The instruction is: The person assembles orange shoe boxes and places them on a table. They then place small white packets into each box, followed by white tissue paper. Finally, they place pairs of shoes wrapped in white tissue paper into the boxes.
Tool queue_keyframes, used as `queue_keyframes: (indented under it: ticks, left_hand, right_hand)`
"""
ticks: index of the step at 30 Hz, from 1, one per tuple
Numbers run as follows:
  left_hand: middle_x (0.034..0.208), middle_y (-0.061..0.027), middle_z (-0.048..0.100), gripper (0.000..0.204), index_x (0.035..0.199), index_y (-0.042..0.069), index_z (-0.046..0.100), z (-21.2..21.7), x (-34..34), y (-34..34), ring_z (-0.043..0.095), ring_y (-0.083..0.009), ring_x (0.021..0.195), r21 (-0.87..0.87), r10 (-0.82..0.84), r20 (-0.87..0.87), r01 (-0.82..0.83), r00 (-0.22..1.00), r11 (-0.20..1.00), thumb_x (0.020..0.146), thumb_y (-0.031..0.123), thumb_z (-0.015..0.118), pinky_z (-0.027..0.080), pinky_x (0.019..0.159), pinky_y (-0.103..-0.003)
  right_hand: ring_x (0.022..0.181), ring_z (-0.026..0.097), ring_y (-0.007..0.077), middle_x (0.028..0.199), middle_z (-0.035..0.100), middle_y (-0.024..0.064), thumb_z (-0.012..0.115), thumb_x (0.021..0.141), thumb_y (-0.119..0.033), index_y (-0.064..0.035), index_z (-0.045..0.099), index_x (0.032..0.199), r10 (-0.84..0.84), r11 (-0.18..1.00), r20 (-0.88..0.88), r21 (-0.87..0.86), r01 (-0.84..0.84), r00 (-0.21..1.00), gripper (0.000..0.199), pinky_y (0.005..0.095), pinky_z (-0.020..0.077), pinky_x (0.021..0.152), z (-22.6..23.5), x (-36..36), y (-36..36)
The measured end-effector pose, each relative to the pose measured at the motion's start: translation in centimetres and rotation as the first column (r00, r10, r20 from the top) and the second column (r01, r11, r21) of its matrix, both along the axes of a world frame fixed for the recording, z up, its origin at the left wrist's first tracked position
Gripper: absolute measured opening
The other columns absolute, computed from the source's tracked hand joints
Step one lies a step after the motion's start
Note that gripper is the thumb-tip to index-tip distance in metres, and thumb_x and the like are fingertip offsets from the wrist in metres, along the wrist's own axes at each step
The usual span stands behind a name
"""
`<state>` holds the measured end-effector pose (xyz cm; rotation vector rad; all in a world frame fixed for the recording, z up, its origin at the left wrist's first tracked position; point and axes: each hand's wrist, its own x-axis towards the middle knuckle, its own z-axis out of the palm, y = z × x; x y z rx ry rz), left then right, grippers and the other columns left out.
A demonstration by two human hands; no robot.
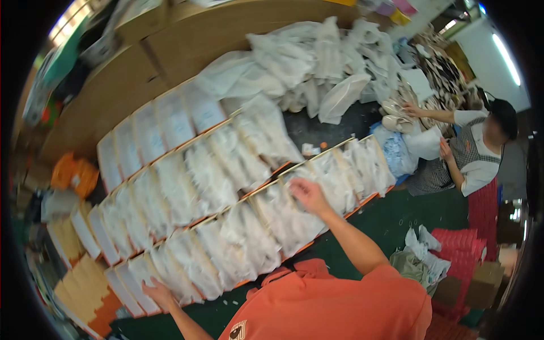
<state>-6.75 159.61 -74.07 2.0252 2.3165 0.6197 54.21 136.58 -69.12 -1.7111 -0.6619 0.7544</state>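
Note:
Rows of open shoe boxes [129, 289] with orange lower edges stand before me, many holding items wrapped in white translucent paper or bags. My left hand [158, 293] rests at the near-left end of the closest row, fingers apart against the boxes' near side. Over the right half of that row is my right hand [309, 194], with its fingertips pointing down and left at a white wrapped bundle [277, 207]. Those fingers are partly hidden and blurred, so whether they grip the wrapping cannot be told.
White wrapped bundles [306, 56] are heaped behind the rows on a dark table [309, 129]. At the right a person [481, 147] handles beige shoes [396, 116] and white paper [425, 143]. An orange bag [75, 175] lies far left. Red stacks [459, 249] stand on the green floor [374, 226].

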Motion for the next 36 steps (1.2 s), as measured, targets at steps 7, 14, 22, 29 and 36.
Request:
queue_keyframes:
  ticks: [7, 14, 22, 29, 36]
  left_hand:
    - [0.122, -0.0171, 0.062, 0.032, 0.12, 0.0, 0.061, 6.2, 40.6, -3.8, 0.06, -0.029, 0.108, -0.036, -0.451, 0.629, 0.603, 0.634, 0.797, 0.089, 0.004, 0.066, 0.049, 0.091, -0.038]
    - [0.135, -0.018, 0.054, 0.05, 0.131, 0.003, 0.056, 6.4, 82.8, -10.0, 0.053, -0.0374, 0.122, -0.04, -0.788, 0.612, 0.998, 0.064, 0.051, 0.086, 0.017, 0.073, 0.047, 0.1, -0.041]
    - [0.133, -0.0245, 0.055, 0.07, 0.139, 0.002, 0.047, -3.9, 95.3, -15.5, 0.053, -0.0401, 0.123, -0.52, -0.762, 0.599, 0.844, 0.247, -0.134, 0.084, 0.035, 0.073, 0.045, 0.102, -0.044]
    - [0.117, -0.0165, 0.068, 0.058, 0.127, -0.003, 0.057, 1.0, 81.2, -12.5, 0.066, -0.0284, 0.107, -0.513, -0.39, 0.791, 0.859, 0.472, 0.0, 0.084, 0.031, 0.075, 0.05, 0.094, -0.037]
    - [0.146, -0.0148, 0.05, 0.064, 0.144, 0.0, 0.045, 11.9, 54.5, -8.7, 0.05, -0.028, 0.133, -0.304, 0.639, 0.746, 0.95, 0.19, 0.071, 0.097, 0.044, 0.051, 0.038, 0.113, -0.044]
  right_hand:
    - [0.091, 0.069, 0.0247, 0.099, 0.071, 0.0169, 0.059, 0.096, -0.022, 0.0041, 0.067, 0.11, -0.77, 0.63, 0.094, -0.046, 0.775, 0.632, 0.031, 0.0353, 0.0525, 0.083, -7.9, 34.9, -6.1]
    - [0.094, 0.065, 0.032, 0.1, 0.061, 0.0123, 0.064, 0.093, -0.029, -0.0043, 0.057, 0.124, -0.878, 0.388, -0.328, -0.06, 0.92, 0.349, 0.041, 0.0437, 0.053, 0.087, -11.2, 60.7, -3.9]
    - [0.106, 0.059, 0.0329, 0.115, 0.055, 0.0147, 0.058, 0.095, -0.021, -0.0106, 0.047, 0.133, -0.824, 0.393, -0.502, -0.17, 0.904, 0.264, 0.041, 0.049, 0.0536, 0.089, -11.8, 60.6, -2.0]
    - [0.117, 0.059, 0.0284, 0.129, 0.059, 0.0121, 0.061, 0.095, -0.005, -0.0057, 0.053, 0.131, -0.431, 0.341, -0.88, 0.047, 0.939, 0.201, 0.038, 0.05, 0.0496, 0.1, -9.1, 43.3, -2.8]
    - [0.11, 0.06, 0.0281, 0.122, 0.061, 0.0152, 0.05, 0.098, -0.009, 0.001, 0.055, 0.127, -0.209, 0.712, -0.938, 0.047, 0.7, 0.275, 0.03, 0.0465, 0.0485, 0.097, -6.3, 24.6, -4.6]
